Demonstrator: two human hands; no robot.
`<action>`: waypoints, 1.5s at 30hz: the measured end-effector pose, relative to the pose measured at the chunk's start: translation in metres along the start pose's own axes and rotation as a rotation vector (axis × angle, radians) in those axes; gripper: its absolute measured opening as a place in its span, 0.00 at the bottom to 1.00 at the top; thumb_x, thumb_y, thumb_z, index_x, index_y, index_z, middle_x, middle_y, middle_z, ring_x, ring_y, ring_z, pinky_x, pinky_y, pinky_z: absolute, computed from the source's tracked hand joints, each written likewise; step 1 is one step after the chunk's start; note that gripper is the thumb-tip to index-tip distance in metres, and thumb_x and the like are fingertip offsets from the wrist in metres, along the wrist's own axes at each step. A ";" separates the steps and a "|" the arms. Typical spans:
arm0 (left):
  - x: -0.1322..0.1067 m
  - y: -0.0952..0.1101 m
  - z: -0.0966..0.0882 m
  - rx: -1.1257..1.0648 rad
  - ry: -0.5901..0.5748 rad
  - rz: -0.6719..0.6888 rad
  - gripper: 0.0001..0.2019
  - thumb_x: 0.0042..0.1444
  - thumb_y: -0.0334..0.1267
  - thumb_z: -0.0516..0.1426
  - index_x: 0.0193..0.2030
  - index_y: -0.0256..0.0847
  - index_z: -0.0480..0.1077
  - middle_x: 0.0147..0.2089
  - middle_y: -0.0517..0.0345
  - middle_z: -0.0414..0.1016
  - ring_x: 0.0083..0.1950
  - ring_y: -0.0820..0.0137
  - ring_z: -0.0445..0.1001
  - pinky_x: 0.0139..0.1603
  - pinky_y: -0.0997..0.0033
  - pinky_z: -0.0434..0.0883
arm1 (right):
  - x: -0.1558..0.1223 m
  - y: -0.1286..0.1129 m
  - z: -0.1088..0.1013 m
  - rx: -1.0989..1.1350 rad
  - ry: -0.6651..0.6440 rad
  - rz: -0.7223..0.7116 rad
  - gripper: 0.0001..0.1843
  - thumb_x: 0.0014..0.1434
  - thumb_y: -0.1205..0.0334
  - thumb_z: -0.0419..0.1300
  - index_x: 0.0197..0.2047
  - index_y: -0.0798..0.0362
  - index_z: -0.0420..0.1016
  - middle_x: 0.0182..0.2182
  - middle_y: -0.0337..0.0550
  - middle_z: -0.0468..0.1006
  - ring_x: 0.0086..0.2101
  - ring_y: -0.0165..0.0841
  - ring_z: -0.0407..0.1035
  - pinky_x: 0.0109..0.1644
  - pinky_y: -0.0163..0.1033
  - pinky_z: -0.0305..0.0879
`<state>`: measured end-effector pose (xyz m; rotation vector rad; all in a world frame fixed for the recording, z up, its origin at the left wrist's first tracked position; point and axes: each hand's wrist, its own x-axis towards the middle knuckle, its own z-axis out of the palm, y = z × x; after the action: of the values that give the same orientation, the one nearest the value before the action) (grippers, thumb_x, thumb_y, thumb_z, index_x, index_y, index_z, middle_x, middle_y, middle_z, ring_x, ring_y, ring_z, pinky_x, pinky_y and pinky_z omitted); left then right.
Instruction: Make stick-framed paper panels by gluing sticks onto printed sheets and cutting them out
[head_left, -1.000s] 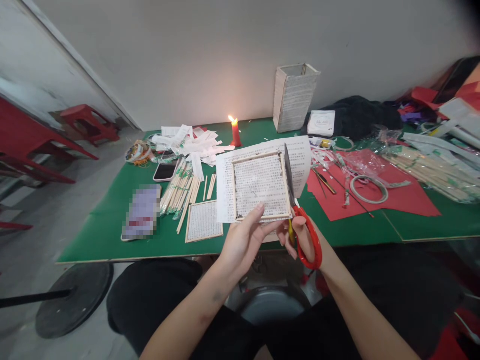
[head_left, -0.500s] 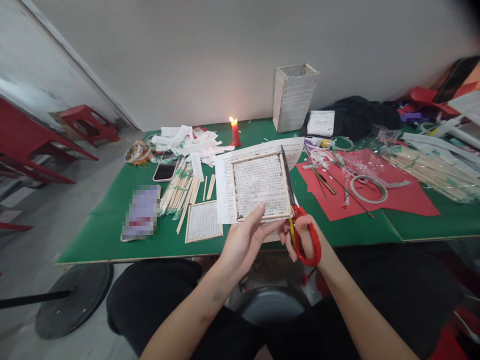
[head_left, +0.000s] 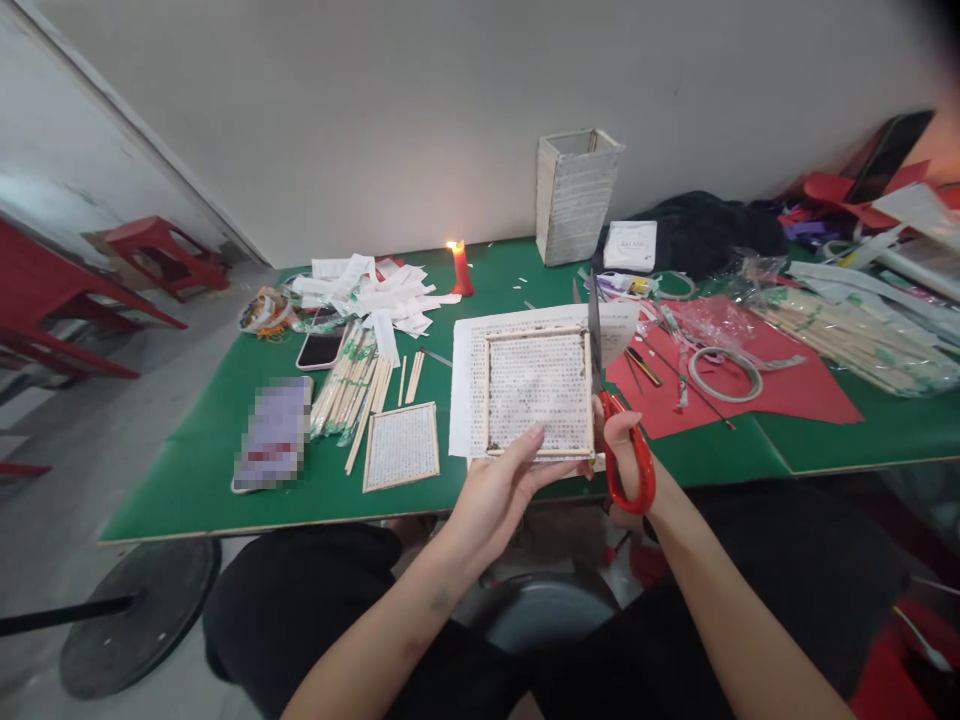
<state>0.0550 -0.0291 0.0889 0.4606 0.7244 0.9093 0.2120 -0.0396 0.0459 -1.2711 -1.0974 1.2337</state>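
My left hand (head_left: 499,482) holds a small square wooden frame (head_left: 537,393) from below, its thumb lying on the lower edge. The frame is covered with printed paper, and a larger printed sheet (head_left: 468,390) sticks out around it. My right hand (head_left: 624,452) grips red-handled scissors (head_left: 631,465). Their long dark blades (head_left: 595,325) stand upright along the frame's right side, with the sheet's overhang at the blades. Where the blades meet the paper is too small to tell.
On the green table (head_left: 202,480) lie a similar framed panel (head_left: 401,447), bundled chopsticks (head_left: 349,385), a phone (head_left: 321,348) and paper strips (head_left: 367,300). A lit red candle (head_left: 460,270) and a paper-covered box (head_left: 574,197) stand behind. Red paper (head_left: 795,410) lies to the right.
The frame and sheet have shifted right and now sit squarer to the view. The scissors have moved right with them, their blades more upright. The whole view has tilted slightly.
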 end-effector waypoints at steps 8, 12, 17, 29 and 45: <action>0.003 -0.004 -0.002 0.038 0.007 -0.018 0.23 0.55 0.31 0.65 0.59 0.41 0.74 0.54 0.45 0.80 0.56 0.53 0.77 0.56 0.53 0.76 | -0.008 -0.005 0.006 0.126 0.082 0.085 0.36 0.49 0.21 0.54 0.23 0.49 0.64 0.10 0.33 0.64 0.08 0.27 0.57 0.10 0.33 0.57; 0.013 -0.002 -0.013 0.160 0.083 0.010 0.25 0.52 0.31 0.67 0.58 0.40 0.74 0.54 0.44 0.79 0.55 0.53 0.78 0.55 0.54 0.76 | -0.007 0.007 -0.007 0.213 0.112 0.041 0.35 0.53 0.23 0.53 0.26 0.50 0.64 0.15 0.34 0.68 0.08 0.25 0.58 0.11 0.32 0.56; 0.028 0.031 -0.037 0.681 0.099 0.291 0.22 0.55 0.37 0.66 0.58 0.41 0.75 0.54 0.46 0.80 0.60 0.55 0.74 0.63 0.57 0.69 | -0.014 0.019 -0.024 0.171 0.068 -0.008 0.37 0.53 0.22 0.50 0.31 0.52 0.66 0.21 0.36 0.70 0.11 0.22 0.55 0.14 0.32 0.54; 0.037 0.102 -0.052 0.921 0.027 0.988 0.16 0.64 0.43 0.60 0.58 0.49 0.68 0.57 0.54 0.76 0.59 0.59 0.74 0.60 0.57 0.73 | -0.054 0.024 -0.010 0.037 -0.074 -0.046 0.42 0.49 0.17 0.46 0.42 0.50 0.67 0.31 0.40 0.67 0.24 0.30 0.56 0.27 0.39 0.58; 0.023 0.100 -0.040 0.647 0.025 0.850 0.20 0.62 0.44 0.61 0.60 0.46 0.68 0.62 0.51 0.74 0.68 0.54 0.67 0.64 0.54 0.72 | -0.070 0.014 0.009 0.119 -0.169 0.136 0.51 0.33 0.13 0.52 0.40 0.52 0.69 0.30 0.38 0.66 0.24 0.26 0.53 0.27 0.36 0.53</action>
<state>-0.0194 0.0471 0.1171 1.4011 0.8522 1.4628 0.1984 -0.1099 0.0383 -1.1834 -1.0536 1.5097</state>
